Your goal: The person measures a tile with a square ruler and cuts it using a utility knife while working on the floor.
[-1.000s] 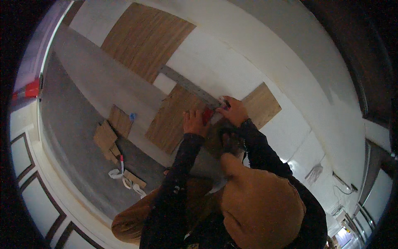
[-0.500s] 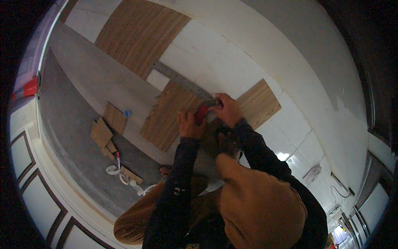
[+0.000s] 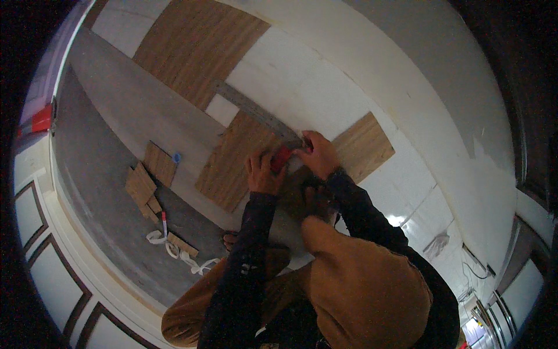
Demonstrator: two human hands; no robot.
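Note:
A long grey metal ruler point(image 3: 256, 107) lies slantwise over a wood-look plank point(image 3: 238, 157). Close to its near end is a red piece point(image 3: 282, 158); whether the two are joined, I cannot tell. My left hand point(image 3: 264, 173) grips the red piece between fingers and thumb, low over the plank's right part. Beside it, my right hand point(image 3: 321, 156) is closed at the ruler's near end, its fingertips pinching something small that I cannot make out. A second plank piece point(image 3: 363, 145) extends to the right of my right hand.
Wider wood-look planks point(image 3: 197, 46) cover the floor at the far left. Small plank offcuts point(image 3: 142, 186), a blue tape roll point(image 3: 177, 157) and a curled white strip point(image 3: 174, 247) lie left on grey floor. White panelled doors point(image 3: 58, 273) line the left edge. My bent knees are close below.
My left hand has shifted slightly left, with its fingers a little more spread around the red piece. The right hand and the ruler stay almost where they were.

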